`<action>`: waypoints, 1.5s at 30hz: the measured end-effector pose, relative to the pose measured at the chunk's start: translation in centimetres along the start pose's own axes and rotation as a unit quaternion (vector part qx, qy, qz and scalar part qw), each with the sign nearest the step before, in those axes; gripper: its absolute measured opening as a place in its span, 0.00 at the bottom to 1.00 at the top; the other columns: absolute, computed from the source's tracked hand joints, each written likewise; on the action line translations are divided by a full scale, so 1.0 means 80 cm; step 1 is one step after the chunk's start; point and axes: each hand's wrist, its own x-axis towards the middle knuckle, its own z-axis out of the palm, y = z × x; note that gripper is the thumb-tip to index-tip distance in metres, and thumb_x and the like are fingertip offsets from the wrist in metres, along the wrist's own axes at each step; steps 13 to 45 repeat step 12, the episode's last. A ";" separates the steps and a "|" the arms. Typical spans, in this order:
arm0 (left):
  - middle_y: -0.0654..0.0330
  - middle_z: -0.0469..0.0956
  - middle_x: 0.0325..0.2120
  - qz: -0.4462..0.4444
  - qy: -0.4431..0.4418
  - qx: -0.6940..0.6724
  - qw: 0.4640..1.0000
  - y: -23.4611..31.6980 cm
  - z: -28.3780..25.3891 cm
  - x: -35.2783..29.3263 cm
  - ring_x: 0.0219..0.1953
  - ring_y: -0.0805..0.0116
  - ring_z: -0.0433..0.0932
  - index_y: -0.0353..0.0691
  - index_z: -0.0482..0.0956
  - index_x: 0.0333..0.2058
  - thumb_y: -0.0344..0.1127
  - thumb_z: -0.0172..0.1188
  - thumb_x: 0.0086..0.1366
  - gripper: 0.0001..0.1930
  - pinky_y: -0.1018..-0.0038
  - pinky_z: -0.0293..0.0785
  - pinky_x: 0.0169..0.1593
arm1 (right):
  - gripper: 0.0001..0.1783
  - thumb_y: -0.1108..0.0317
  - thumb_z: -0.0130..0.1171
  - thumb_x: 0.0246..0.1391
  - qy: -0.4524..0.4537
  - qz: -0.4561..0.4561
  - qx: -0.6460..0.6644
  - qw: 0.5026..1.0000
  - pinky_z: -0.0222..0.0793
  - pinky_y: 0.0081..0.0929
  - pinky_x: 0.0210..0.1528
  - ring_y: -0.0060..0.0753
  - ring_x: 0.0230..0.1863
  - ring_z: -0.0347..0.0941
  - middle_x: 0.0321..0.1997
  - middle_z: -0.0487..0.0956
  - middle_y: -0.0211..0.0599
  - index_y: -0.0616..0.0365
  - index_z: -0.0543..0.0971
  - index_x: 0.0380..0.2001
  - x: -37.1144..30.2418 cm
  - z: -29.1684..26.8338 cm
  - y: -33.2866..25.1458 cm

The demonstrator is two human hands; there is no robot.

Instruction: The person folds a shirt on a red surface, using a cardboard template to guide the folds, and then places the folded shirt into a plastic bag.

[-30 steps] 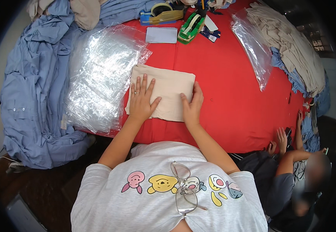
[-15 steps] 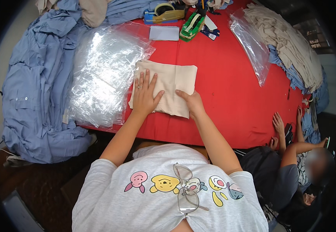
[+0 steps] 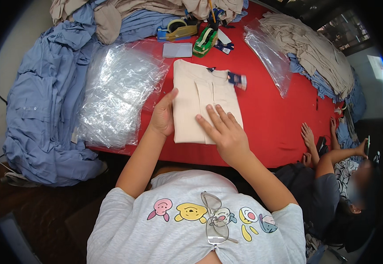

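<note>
A folded beige shirt (image 3: 187, 101) lies in front of me, its front placket facing up and its neckline at the far end. A dark blue hang tag (image 3: 236, 79) sticks out at its upper right corner. My left hand (image 3: 163, 115) grips the shirt's left edge, thumb on top; its other fingers are mostly hidden beneath. Across the lower right of the shirt rests my right hand (image 3: 227, 135), fingers stretched out and slightly apart.
Clear plastic bags (image 3: 116, 92) lie left of the shirt, beside piled blue shirts (image 3: 46, 101). Beyond are a notepad (image 3: 177, 49), a green tape dispenser (image 3: 205, 41) and a blue one (image 3: 177, 31). Beige garments (image 3: 310, 53) heap at far right; another person's hand (image 3: 308, 135) rests at the table edge.
The folded shirt has been turned over, so its placket and hang tag now show. My left hand has shifted from its top to its left edge, my right hand onto its face.
</note>
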 end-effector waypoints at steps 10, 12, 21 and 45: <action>0.51 0.77 0.64 -0.080 0.154 0.215 0.961 -0.135 -0.116 -0.056 0.65 0.58 0.76 0.35 0.66 0.70 0.25 0.63 0.71 0.31 0.61 0.72 0.70 | 0.44 0.74 0.54 0.61 -0.172 -0.029 0.146 0.974 0.41 0.52 0.85 0.54 0.87 0.42 0.87 0.51 0.45 0.53 0.57 0.81 -0.203 0.194 -0.057; 0.51 0.77 0.64 -0.083 0.175 0.225 0.955 -0.143 -0.126 -0.069 0.66 0.58 0.76 0.35 0.65 0.70 0.25 0.64 0.70 0.32 0.61 0.72 0.70 | 0.49 0.70 0.63 0.57 -0.206 -0.035 0.205 0.956 0.38 0.52 0.86 0.54 0.87 0.42 0.87 0.49 0.44 0.52 0.57 0.81 -0.207 0.191 -0.072; 0.51 0.77 0.64 -0.083 0.175 0.225 0.955 -0.143 -0.126 -0.069 0.66 0.58 0.76 0.35 0.65 0.70 0.25 0.64 0.70 0.32 0.61 0.72 0.70 | 0.49 0.70 0.63 0.57 -0.206 -0.035 0.205 0.956 0.38 0.52 0.86 0.54 0.87 0.42 0.87 0.49 0.44 0.52 0.57 0.81 -0.207 0.191 -0.072; 0.51 0.77 0.64 -0.083 0.175 0.225 0.955 -0.143 -0.126 -0.069 0.66 0.58 0.76 0.35 0.65 0.70 0.25 0.64 0.70 0.32 0.61 0.72 0.70 | 0.49 0.70 0.63 0.57 -0.206 -0.035 0.205 0.956 0.38 0.52 0.86 0.54 0.87 0.42 0.87 0.49 0.44 0.52 0.57 0.81 -0.207 0.191 -0.072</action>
